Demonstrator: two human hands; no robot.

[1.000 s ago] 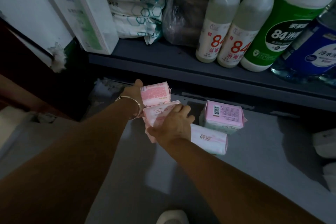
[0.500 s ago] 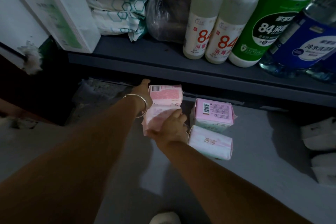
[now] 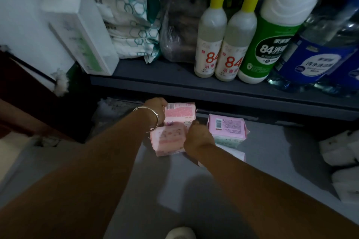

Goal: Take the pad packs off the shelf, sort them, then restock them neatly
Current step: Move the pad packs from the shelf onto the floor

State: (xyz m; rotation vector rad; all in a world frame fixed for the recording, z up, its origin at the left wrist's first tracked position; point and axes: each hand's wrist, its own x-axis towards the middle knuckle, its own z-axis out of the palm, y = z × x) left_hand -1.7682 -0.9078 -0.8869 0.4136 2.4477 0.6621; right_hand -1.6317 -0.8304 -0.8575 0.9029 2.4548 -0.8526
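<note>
Several pink pad packs lie on the grey floor (image 3: 272, 161) under the dark shelf (image 3: 174, 81). My left hand (image 3: 156, 107), with a bangle on the wrist, grips the far pink pack (image 3: 180, 111) by its left end. My right hand (image 3: 198, 136) holds the right edge of a nearer, blurred pink pack (image 3: 168, 138). To the right stands a pink pack with a barcode (image 3: 227, 127). A pale pack (image 3: 236, 154) lies partly hidden behind my right forearm.
The shelf carries a white box (image 3: 85, 39), patterned packs (image 3: 132, 25), a dark plastic bag (image 3: 180, 31), two bottles marked 84 (image 3: 209, 44), a green bottle (image 3: 272, 40) and a blue-labelled one (image 3: 318, 58). White packs (image 3: 342, 161) lie at the right.
The far pack has turned flatter under my left hand. My right hand has pulled the nearer pack down towards me and now hides most of the pale pack.
</note>
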